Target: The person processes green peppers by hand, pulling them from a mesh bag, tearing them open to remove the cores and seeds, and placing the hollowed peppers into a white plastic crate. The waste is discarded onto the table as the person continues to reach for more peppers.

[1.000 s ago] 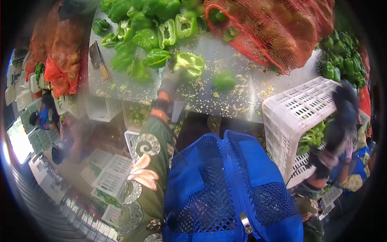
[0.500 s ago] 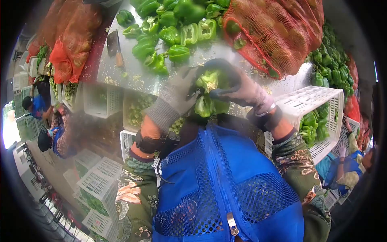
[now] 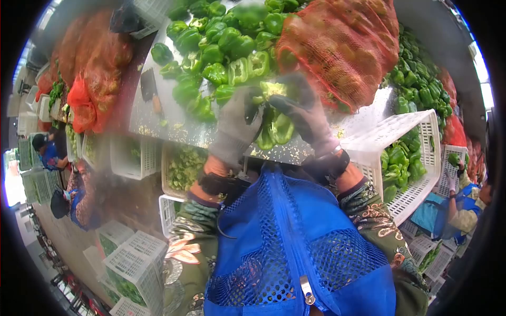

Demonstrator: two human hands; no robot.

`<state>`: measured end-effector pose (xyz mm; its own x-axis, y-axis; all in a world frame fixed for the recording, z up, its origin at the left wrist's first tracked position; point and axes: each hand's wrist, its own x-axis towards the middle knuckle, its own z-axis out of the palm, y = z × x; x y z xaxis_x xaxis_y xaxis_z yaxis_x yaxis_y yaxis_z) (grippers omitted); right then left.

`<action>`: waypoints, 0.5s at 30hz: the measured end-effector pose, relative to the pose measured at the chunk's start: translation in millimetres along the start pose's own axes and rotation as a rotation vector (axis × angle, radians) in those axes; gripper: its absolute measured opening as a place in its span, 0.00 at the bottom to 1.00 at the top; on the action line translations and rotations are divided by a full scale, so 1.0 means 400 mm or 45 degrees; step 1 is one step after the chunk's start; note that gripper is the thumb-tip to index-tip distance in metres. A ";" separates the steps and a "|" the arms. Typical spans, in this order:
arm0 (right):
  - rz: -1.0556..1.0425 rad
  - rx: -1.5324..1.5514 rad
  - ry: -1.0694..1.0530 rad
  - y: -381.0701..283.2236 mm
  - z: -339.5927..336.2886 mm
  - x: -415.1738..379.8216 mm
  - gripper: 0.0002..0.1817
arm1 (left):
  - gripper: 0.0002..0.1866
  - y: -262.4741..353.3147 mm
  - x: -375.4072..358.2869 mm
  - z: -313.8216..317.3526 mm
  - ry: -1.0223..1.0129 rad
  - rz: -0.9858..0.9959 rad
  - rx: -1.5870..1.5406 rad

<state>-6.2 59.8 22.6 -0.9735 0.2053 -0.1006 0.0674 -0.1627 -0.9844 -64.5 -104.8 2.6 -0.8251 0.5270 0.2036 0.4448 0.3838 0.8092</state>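
Note:
In my gloved hands is a green bell pepper, split open and hanging down over the table's near edge. A pale seedy core shows at its top, between my fingers. My left hand is closed on the pepper's left side. From the right, my right hand is closed on it too, its dark fingers reaching across the front. Just beyond lies a pile of green bell peppers, some cut open. A broad-bladed knife rests on the table at left.
Seeds litter the metal table. A red mesh sack stands on it at right. A white crate holding peppers is at my right; a bin of pale green scraps sits below left. Co-workers are at left and right.
The pale core has risen to the top of my hands, and the pepper's split halves hang lower and further right. My view has shifted slightly, moving the sack leftward.

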 end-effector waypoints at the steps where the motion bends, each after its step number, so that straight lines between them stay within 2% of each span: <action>1: -0.013 0.029 -0.012 -0.013 -0.012 -0.006 0.20 | 0.19 0.009 0.016 -0.012 -0.063 0.044 -0.067; 2: -0.023 0.058 -0.028 -0.023 -0.026 -0.012 0.20 | 0.20 0.016 0.030 -0.022 -0.120 0.141 -0.145; 5: -0.096 0.179 -0.139 -0.033 -0.046 -0.031 0.21 | 0.21 0.038 0.072 -0.032 -0.224 0.256 0.194; 6: -0.122 0.198 -0.132 -0.043 -0.048 -0.039 0.21 | 0.20 0.030 0.080 -0.026 -0.284 0.234 0.133; 9: -0.180 0.087 -0.224 -0.090 -0.071 -0.050 0.24 | 0.16 0.067 0.053 -0.006 -0.105 0.214 -0.245; 12: -0.107 0.046 -0.289 -0.127 -0.095 -0.070 0.27 | 0.16 0.082 0.034 0.037 0.012 0.275 -0.209; 15: -0.253 -0.160 -0.120 -0.092 -0.095 -0.068 0.26 | 0.17 0.098 0.043 0.073 0.185 0.282 -0.129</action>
<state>26.1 97.0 56.1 -0.9861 0.1291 0.1051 -0.1066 -0.0054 -0.9943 -51.0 -58.6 21.7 -0.7562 0.4723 0.4528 0.5889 0.1896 0.7857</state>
